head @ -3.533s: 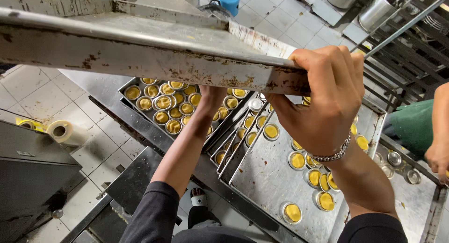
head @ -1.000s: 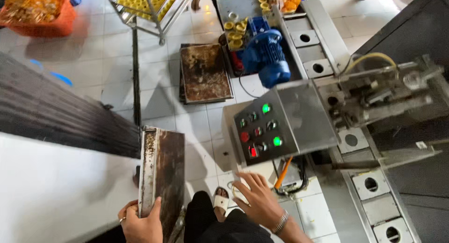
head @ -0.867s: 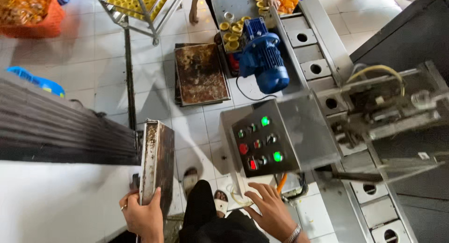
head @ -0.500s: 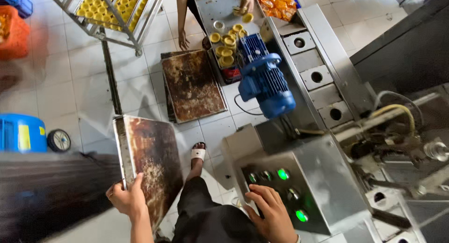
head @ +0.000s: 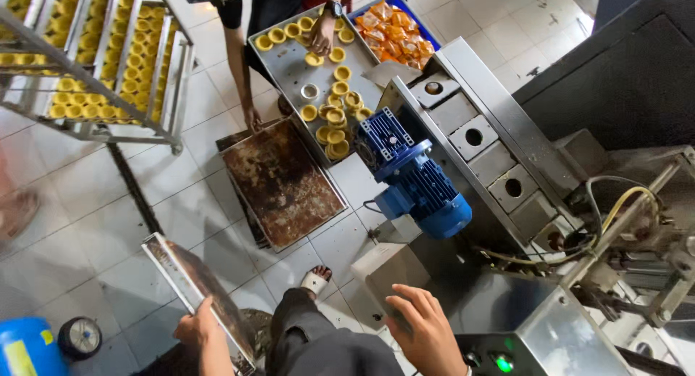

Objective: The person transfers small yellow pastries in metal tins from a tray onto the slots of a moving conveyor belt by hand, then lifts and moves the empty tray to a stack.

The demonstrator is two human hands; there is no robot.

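Left hand (head: 197, 331) clamped on the lower edge of a flat rectangular baking tray (head: 199, 285), dark, rust-mottled metal, tilted over the tiled floor. Right hand (head: 427, 331) empty, fingers (head: 402, 303) spread wide, beside the steel control box (head: 539, 332). Nearby: another stained tray (head: 282, 180), ribbed blue motor (head: 416, 177).

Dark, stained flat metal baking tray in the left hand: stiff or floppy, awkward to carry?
The dark, stained metal baking tray looks rigid: it stays straight though the left hand grips only one end. Held that way, it probably levers against the wrist. Its low raised rim likely helps against slipping.
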